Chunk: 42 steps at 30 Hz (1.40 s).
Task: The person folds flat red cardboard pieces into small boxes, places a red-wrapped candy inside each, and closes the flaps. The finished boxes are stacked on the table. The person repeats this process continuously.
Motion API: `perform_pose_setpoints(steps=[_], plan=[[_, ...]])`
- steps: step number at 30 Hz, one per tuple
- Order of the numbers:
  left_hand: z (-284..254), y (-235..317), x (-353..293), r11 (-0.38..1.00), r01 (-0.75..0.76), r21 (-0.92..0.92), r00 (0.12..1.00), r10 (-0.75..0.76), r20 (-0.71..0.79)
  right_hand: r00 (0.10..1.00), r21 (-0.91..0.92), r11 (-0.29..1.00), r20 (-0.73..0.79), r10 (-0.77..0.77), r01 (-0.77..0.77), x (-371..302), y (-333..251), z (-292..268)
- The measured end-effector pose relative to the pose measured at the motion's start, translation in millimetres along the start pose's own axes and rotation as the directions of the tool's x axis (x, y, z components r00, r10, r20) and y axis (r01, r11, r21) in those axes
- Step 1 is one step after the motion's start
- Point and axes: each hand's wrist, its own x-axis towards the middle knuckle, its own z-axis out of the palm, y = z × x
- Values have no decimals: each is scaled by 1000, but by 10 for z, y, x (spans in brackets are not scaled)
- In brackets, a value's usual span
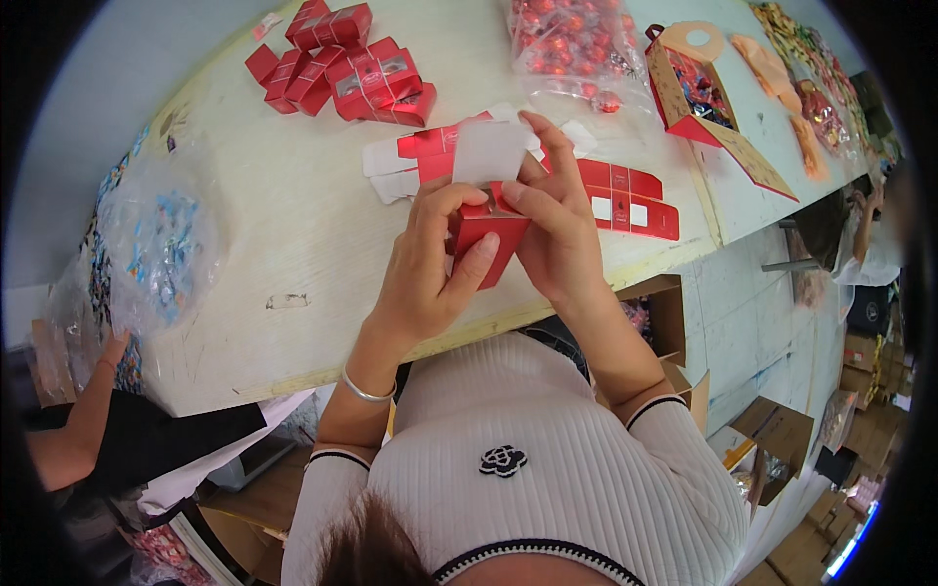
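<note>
Between my hands, above the table's near edge, is a small red carton (490, 240) with its white-backed flap (489, 151) standing up at the far end. My left hand (430, 244) is closed round its left side, with the thumb on the red face nearest me. My right hand (561, 210) pinches the top edge with thumb and fingers, its index finger reaching along the raised flap. Just beyond lie flat unfolded red-and-white carton blanks (426, 146). Another flat red blank (633, 201) is to the right of my right hand.
Folded red cartons (376, 78) are piled at the far left. A clear bag of red-wrapped balls (575, 39) lies at the back, beside an open box of wrapped pieces (699, 88). On the left is a bag of blue-wrapped pieces (161, 244), near another person's arm (86, 420).
</note>
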Motion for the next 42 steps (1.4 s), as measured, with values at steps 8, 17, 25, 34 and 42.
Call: perform_pose_setpoints(steps=[8,17,25,34,42], plan=[[96,-44,9,994,-6,-105,992,-7,-126,971,33,999,236,-39,33,52,73,-158],[15,49,19,965,77,-250,992,-99,-79,965,-398,899,245,-88,183,33,-76,-106],[2,82,48,986,80,-148,995,-88,-48,963,-427,881,249,-103,204,-5,-90,-70],[40,116,76,963,98,-251,987,-127,-102,943,-326,902,265,-201,284,-78,13,-22],[161,18,-29,910,160,-381,959,-235,-157,852,-683,509,415,-321,524,-6,106,-156]])
